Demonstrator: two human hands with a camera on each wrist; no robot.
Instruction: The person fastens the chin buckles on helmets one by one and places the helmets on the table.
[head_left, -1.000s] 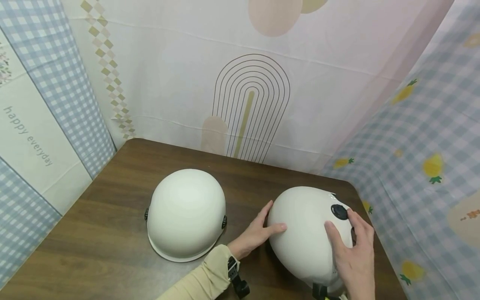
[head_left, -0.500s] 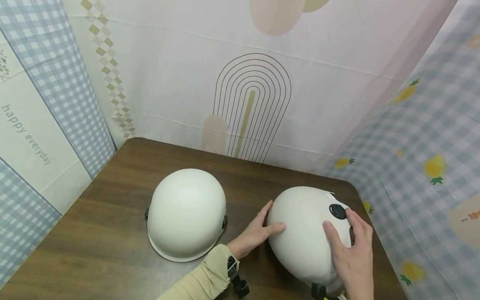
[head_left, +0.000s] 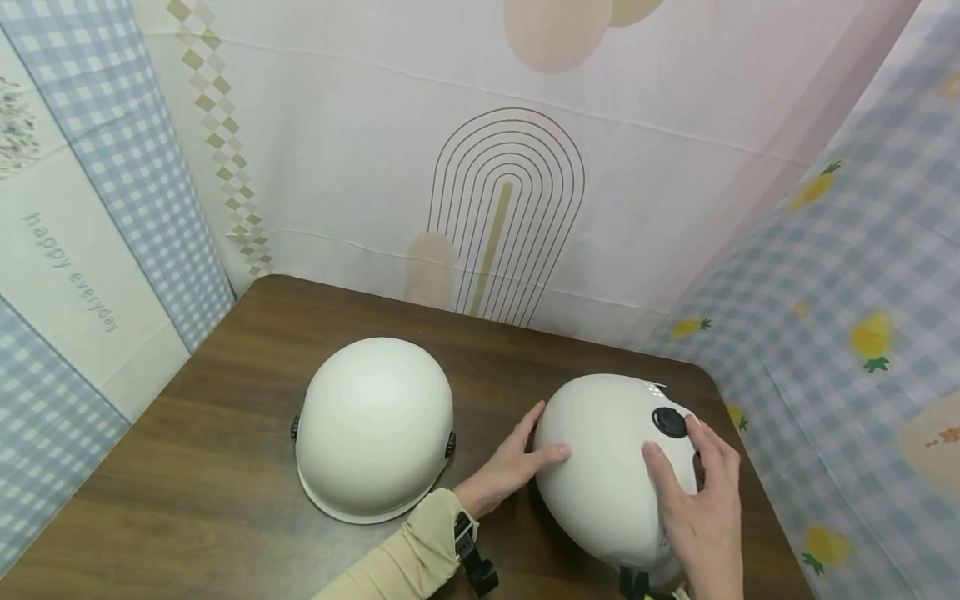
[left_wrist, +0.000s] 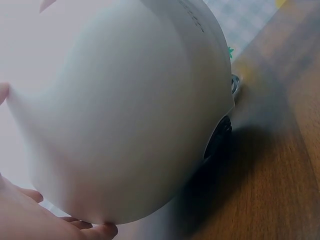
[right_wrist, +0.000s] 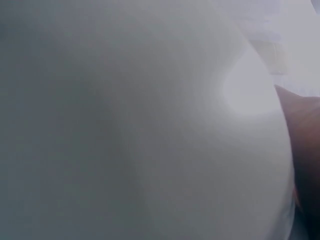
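Note:
At the right of the table is a white helmet (head_left: 600,467) with a round black disc (head_left: 669,422) on its side. My left hand (head_left: 504,471) holds its left side, thumb on the shell and fingers round the edge. On the opposite side, my right hand (head_left: 703,500) grips the helmet, thumb on the shell and a fingertip beside the disc. The left wrist view has the shell (left_wrist: 130,110) large, with left fingertips along its lower edge. Shell (right_wrist: 150,130) fills most of the right wrist view. Some fingers are hidden behind the helmet.
A second white helmet (head_left: 375,429) with black side fittings sits left of my left hand, dome up. The brown wooden table (head_left: 187,500) ends at a patterned cloth backdrop (head_left: 360,167). Checked cloth (head_left: 825,400) hangs close along the right edge.
The right-hand helmet has turned slightly, its black disc shifting left. My right hand has moved a little left with it. The left hand and the other helmet look nearly unchanged.

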